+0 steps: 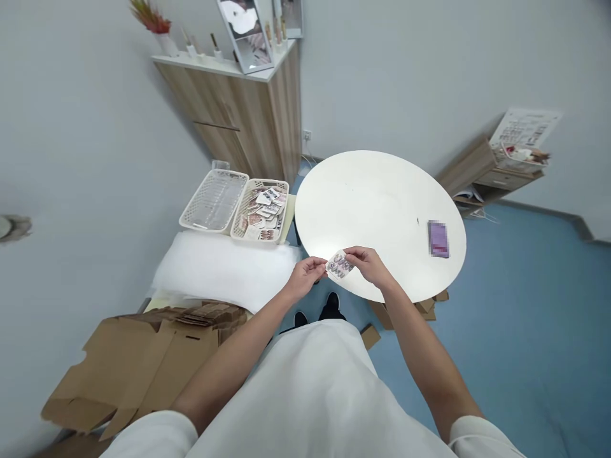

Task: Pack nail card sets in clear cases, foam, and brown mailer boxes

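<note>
Between my two hands is a small white card of press-on nails (340, 264), tilted, with rows of dark, shiny nails on its face. My right hand (366, 263) pinches its upper right edge between thumb and fingers. At the card's left edge, the fingertips of my left hand (307, 277) are pressed together and grip the corner. Both hands are in front of me at the near edge of the round white table (372, 197). To the left, a white basket (233, 236) holds a heap of similar nail cards (267, 213).
Another white basket (188, 224) holds clear plastic pieces. White foam sheets (229, 270) and flattened cardboard boxes (138, 362) lie at the left. A purple pixelated item (438, 238) rests on the table. A wooden cabinet (238, 114) with mirrors stands behind; a shelf unit (501, 178) is at right.
</note>
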`<state>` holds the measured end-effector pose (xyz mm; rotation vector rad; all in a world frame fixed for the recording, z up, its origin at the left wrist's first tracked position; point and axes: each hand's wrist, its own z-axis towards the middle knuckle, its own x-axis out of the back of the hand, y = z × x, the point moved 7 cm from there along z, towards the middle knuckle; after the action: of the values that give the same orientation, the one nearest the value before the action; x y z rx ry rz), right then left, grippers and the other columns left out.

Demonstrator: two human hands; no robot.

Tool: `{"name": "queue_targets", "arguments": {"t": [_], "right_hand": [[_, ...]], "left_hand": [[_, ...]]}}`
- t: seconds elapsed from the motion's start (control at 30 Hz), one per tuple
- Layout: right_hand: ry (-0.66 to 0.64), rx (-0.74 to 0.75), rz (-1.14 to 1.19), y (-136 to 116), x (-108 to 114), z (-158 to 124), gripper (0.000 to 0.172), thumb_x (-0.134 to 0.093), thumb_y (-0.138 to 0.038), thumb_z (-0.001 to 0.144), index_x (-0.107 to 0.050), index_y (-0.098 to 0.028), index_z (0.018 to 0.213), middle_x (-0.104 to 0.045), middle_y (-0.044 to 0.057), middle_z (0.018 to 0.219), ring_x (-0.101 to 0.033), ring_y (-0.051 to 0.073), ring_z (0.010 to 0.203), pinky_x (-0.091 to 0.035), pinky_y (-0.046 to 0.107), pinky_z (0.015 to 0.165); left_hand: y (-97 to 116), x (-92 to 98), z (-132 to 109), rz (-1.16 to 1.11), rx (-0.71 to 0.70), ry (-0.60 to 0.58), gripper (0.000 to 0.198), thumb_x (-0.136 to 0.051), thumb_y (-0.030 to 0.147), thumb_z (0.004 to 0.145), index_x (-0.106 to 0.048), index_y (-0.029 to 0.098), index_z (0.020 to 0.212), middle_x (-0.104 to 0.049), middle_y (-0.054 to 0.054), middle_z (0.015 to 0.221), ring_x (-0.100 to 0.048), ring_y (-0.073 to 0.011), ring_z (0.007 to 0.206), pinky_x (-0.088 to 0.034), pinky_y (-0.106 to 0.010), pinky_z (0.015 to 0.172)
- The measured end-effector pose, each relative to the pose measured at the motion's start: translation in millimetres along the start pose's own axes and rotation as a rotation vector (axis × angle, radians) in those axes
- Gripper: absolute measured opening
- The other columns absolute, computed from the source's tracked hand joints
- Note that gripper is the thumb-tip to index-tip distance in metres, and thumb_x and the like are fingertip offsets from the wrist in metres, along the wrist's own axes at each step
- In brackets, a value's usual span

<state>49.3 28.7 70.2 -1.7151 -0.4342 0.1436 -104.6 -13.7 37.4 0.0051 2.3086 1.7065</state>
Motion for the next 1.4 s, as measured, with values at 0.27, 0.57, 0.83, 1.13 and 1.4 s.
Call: {"name": "queue_targets", "arguments": {"t": [0.27,0.57,0.83,1.13,1.4], "right_hand": [[0.199,-0.077,0.222,16.7,77.2,-18.1,0.032,-0.058,-0.041,0.073,-0.062,-0.022,0.098,-0.065,0.003,0.085,-0.058,0.012,0.07,-0.047,0.031,0.069],[0.177,-0.159,0.313,51.8,127.5,-18.7,0.026,-0.066,-0.038,0.066,-0.061,-0.019,0.084,-0.061,0.0,0.068,-0.062,0.013,0.063,-0.047,0.029,0.064],[0.287,-0.173,0.329,69.5,151.2,-5.0,0.027,-0.063,-0.039,0.068,-0.056,-0.02,0.086,-0.057,-0.002,0.07,-0.059,0.01,0.061,-0.047,0.028,0.064],[0.117,-0.261,0.259,109.8,129.9,25.8,0.032,-0.066,-0.033,0.062,-0.06,-0.019,0.09,-0.057,0.002,0.091,-0.057,0.01,0.064,-0.047,0.031,0.068],[0.104,-0.291,-0.004,141.4,91.0,65.4,0.026,-0.062,-0.032,0.065,-0.063,-0.02,0.088,-0.063,0.003,0.08,-0.058,0.016,0.073,-0.047,0.032,0.07]], "left_hand": [[-14.2,-55.4,31.0,-0.122,0.135,-0.028,0.028,-0.068,0.039,0.065,-0.061,0.014,0.076,-0.065,-0.004,0.071,-0.062,-0.0136,0.067,-0.049,-0.034,0.078],[-15.6,-91.0,79.7,-0.057,0.131,0.046,0.028,-0.067,0.037,0.066,-0.066,0.014,0.082,-0.067,-0.004,0.076,-0.062,-0.0142,0.07,-0.048,-0.036,0.081],[-9.3,-101.0,114.5,0.096,0.018,0.077,0.035,-0.065,0.031,0.068,-0.06,0.016,0.1,-0.061,0.001,0.066,-0.061,-0.0124,0.066,-0.049,-0.032,0.073],[-48.2,-86.3,106.6,0.218,0.062,0.285,0.026,-0.061,0.03,0.07,-0.058,0.016,0.092,-0.06,-0.002,0.078,-0.059,-0.0118,0.073,-0.048,-0.028,0.07],[-66.9,-43.7,98.9,0.593,0.111,0.372,0.033,-0.059,0.027,0.072,-0.056,0.021,0.105,-0.062,-0.002,0.084,-0.057,-0.0135,0.076,-0.047,-0.027,0.068]]}}
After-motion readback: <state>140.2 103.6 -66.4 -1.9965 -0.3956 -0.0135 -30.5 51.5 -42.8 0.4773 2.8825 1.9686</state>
